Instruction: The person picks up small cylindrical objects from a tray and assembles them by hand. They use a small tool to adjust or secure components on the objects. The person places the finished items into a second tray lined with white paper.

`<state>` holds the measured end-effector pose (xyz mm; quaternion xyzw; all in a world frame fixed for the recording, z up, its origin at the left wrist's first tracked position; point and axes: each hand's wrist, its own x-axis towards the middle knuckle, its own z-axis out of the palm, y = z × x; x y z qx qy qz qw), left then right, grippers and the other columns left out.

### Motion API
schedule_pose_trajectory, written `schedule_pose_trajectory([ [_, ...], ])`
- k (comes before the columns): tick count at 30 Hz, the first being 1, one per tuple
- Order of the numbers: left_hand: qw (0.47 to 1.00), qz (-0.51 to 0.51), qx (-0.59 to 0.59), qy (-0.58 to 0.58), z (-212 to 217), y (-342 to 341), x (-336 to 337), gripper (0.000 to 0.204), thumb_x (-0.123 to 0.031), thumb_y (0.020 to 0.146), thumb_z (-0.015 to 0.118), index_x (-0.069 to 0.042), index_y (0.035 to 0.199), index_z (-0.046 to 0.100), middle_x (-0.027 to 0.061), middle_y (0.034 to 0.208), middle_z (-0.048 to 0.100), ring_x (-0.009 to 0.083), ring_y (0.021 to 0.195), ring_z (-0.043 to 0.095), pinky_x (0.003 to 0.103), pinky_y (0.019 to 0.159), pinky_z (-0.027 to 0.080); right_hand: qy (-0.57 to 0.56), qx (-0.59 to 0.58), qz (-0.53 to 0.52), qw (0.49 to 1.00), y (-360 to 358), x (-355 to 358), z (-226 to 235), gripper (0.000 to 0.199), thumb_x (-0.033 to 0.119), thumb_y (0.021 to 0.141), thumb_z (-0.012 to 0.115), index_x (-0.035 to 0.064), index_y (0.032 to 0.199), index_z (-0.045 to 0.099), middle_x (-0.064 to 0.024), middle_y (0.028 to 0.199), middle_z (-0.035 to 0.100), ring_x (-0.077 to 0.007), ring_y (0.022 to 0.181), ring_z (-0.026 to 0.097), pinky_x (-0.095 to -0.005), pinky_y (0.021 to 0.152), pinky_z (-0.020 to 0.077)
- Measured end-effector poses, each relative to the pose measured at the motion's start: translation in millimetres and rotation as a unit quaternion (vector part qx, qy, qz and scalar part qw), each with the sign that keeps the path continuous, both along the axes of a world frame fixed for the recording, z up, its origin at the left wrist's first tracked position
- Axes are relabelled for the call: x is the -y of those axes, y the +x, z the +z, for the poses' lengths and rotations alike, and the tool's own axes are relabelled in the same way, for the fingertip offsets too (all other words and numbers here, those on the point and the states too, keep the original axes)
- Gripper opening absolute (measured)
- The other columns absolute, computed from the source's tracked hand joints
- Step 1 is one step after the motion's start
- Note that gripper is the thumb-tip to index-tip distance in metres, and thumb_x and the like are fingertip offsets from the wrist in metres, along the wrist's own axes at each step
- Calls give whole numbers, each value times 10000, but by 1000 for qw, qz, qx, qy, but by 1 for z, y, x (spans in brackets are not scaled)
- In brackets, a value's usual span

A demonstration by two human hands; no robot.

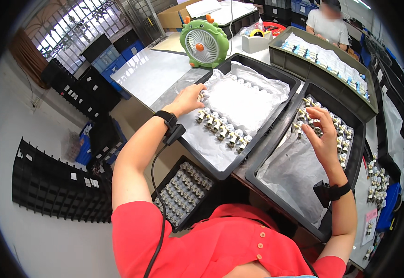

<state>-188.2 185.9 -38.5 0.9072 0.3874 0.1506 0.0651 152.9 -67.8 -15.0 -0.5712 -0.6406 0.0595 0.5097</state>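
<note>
Two black trays lined with clear plastic sheet sit side by side before me. My left hand (pixel 190 98) rests at the left rim of the left tray (pixel 220 173), its fingers touching a small white and metal part at the end of a row of such parts (pixel 222 129). My right hand (pixel 321 134) hovers over the right tray (pixel 276 139), fingers spread and curled just above a cluster of similar small parts (pixel 336 127). Whether the right fingers grip a part cannot be told. Both wrists wear black bands.
A green toy-like desk fan (pixel 203 42) stands behind the left tray. A grey bin (pixel 322 69) of small parts lies at the back right, with another person (pixel 328 23) beyond it. A third black tray (pixel 183 192) of parts sits low by my lap. Black crates stand on the floor at left.
</note>
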Motion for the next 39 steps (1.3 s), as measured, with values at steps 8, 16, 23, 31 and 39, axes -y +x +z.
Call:
schedule_pose_trajectory([
  [8,987,-13,160,22,27,8,42,580,-54,660,739,-113,1184,496,117,936,578,276,839,585,340,768,473,-7,-5,14,1000,0,0,-1,284,81,763,661,57,1043,614,-64,1091,583,-194,983,569,-297,786,461],
  [16,724,-130,583,-345,48,19,116,483,-71,871,598,-54,1302,380,95,1064,576,206,991,597,321,892,469,-19,3,24,1000,1,0,-4,271,56,752,658,55,1020,619,-63,1054,593,-172,897,580,-293,752,456],
  [23,546,-189,645,-501,61,13,149,463,-207,913,545,-75,1328,387,144,1262,503,195,1024,569,330,910,469,-13,4,32,999,-1,1,-5,268,26,734,660,41,999,618,-74,1027,598,-179,846,586,-290,729,456],
  [31,596,-200,605,-489,49,1,144,499,-143,926,503,-92,1385,316,191,1320,435,199,1001,560,366,915,468,0,27,46,999,-2,0,-5,252,29,735,667,39,983,623,-71,1004,605,-176,823,589,-284,708,445],
  [39,600,-181,619,-474,41,0,139,526,-50,952,393,-232,1421,239,197,1331,421,198,1008,561,369,913,465,-10,43,53,998,-1,-1,-8,243,32,739,664,42,979,628,-70,1003,606,-178,833,594,-285,712,449],
])
